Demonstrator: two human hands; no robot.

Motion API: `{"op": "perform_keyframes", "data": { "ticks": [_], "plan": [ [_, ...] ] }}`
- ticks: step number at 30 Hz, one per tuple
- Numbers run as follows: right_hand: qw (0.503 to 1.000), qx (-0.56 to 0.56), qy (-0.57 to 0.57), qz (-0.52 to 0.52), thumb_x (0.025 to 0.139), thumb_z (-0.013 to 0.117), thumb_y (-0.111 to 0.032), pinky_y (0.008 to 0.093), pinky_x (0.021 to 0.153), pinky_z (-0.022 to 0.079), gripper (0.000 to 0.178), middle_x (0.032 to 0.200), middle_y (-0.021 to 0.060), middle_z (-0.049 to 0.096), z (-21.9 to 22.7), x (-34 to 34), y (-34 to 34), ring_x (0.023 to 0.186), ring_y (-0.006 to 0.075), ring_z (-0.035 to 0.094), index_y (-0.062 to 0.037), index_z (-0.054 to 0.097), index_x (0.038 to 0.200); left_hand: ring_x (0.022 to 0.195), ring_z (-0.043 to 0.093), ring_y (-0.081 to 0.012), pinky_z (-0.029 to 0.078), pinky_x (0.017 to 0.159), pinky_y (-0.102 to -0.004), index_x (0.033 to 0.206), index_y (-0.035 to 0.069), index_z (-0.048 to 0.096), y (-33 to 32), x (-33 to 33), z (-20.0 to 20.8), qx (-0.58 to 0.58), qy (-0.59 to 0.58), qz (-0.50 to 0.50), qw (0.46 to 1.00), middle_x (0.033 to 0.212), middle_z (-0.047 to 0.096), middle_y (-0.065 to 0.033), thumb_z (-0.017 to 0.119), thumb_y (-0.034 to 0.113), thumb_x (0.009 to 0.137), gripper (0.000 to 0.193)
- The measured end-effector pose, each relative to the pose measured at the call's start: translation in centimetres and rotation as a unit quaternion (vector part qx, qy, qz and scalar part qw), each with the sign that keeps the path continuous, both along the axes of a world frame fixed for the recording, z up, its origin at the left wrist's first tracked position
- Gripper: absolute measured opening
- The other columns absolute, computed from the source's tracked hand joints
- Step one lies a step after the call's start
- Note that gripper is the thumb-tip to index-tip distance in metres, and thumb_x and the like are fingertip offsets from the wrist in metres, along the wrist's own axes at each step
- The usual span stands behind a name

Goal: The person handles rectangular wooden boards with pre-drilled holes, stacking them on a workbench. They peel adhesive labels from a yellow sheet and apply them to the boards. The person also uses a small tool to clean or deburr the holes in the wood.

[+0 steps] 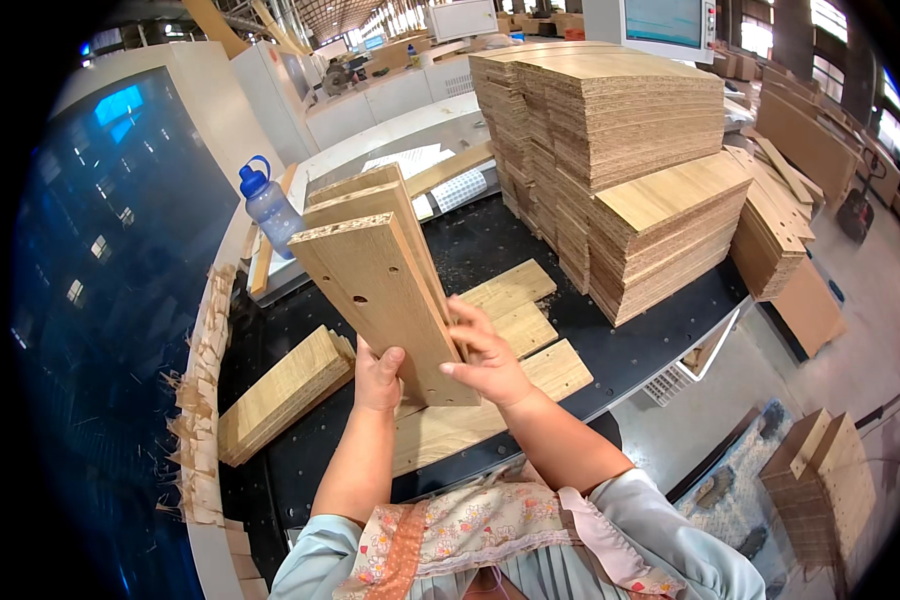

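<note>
- From the head view I watch several upright boards (370, 290), pale wood-faced with drilled holes in the front one, standing tilted above the black surface (630, 355); their upper ends are staggered.
- Left hand (378, 378): fingers closed around the left side of the boards, thumb across the front face.
- Right hand (495, 362): fingers spread at the right edges, thumb by the front face; how firmly they press I cannot tell.
- Judged hazard, slipping: smooth faces and uneven ends could let one board slide past its neighbours if the right side is only lightly held.
- Judged hazard, footing: the lower ends are near the flat boards (560, 370), which might shift under them.
- Judged hazard, toppling: too far a lean backward could bring the tops against the blue bottle (273, 213).
</note>
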State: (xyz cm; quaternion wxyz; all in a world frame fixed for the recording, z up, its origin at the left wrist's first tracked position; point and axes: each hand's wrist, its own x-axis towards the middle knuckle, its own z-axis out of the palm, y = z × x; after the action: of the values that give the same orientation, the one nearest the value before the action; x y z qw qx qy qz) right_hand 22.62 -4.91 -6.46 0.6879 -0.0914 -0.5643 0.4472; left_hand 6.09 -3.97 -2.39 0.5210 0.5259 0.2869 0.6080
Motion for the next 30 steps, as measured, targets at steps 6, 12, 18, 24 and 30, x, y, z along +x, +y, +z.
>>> {"op": "perform_keyframes", "data": {
  "ticks": [6, 12, 18, 24, 30],
  "plan": [
    [0.988, -0.102, -0.11, -0.046, 0.079, 0.073, -0.027, 0.0424, 0.105, 0.03, 0.081, 0.137, 0.0202, 0.038, 0.5, 0.0, 0.8, 0.128, 0.0325, 0.037, -0.0018, 0.025, 0.14, 0.119, 0.045, -0.0219, 0.035, 0.101, -0.0361, 0.135, 0.003, 0.033, -0.2, 0.9, 0.0, 0.016, 0.01, 0.051, 0.999, 0.127, 0.048, -0.0094, 0.079, 0.044, 0.071, 0.089],
    [0.971, -0.074, -0.21, -0.091, 0.082, 0.066, -0.048, 0.0396, 0.094, 0.043, 0.078, 0.122, 0.0224, 0.051, 2.0, -0.7, 0.4, 0.115, 0.032, 0.051, 0.0011, 0.033, 0.131, 0.116, 0.045, -0.0203, 0.035, 0.1, -0.035, 0.133, -0.001, 0.035, -1.1, 1.5, 1.6, 0.063, 0.043, 0.095, 0.993, 0.124, 0.048, -0.0101, 0.073, 0.043, 0.079, 0.08],
    [0.969, -0.067, -0.216, -0.097, 0.083, 0.064, -0.049, 0.0401, 0.092, 0.044, 0.073, 0.118, 0.0231, 0.052, 1.6, -0.7, 0.9, 0.112, 0.0321, 0.053, 0.0015, 0.036, 0.126, 0.114, 0.045, -0.0194, 0.035, 0.098, -0.0344, 0.13, -0.001, 0.039, -0.8, 0.0, 0.6, 0.074, 0.075, 0.072, 0.992, 0.123, 0.049, -0.0095, 0.072, 0.044, 0.079, 0.075],
    [0.962, -0.098, -0.227, -0.112, 0.084, 0.063, -0.048, 0.0411, 0.09, 0.044, 0.071, 0.117, 0.0255, 0.051, 2.0, -1.4, -0.2, 0.11, 0.0334, 0.052, 0.0037, 0.036, 0.125, 0.113, 0.047, -0.019, 0.036, 0.096, -0.0336, 0.128, 0.0, 0.041, -1.6, 1.1, 0.6, 0.061, -0.001, 0.098, 0.993, 0.121, 0.051, -0.0081, 0.073, 0.048, 0.076, 0.078],
    [0.95, -0.087, -0.278, -0.11, 0.087, 0.062, -0.042, 0.0383, 0.095, 0.041, 0.068, 0.119, 0.0222, 0.049, 1.9, -1.4, 0.2, 0.113, 0.0295, 0.05, 0.0054, 0.034, 0.126, 0.115, 0.045, -0.0186, 0.037, 0.097, -0.0335, 0.129, 0.001, 0.041, -0.5, -0.3, -0.5, 0.083, 0.105, 0.113, 0.985, 0.126, 0.048, -0.0075, 0.069, 0.054, 0.077, 0.08]
  ]
}}
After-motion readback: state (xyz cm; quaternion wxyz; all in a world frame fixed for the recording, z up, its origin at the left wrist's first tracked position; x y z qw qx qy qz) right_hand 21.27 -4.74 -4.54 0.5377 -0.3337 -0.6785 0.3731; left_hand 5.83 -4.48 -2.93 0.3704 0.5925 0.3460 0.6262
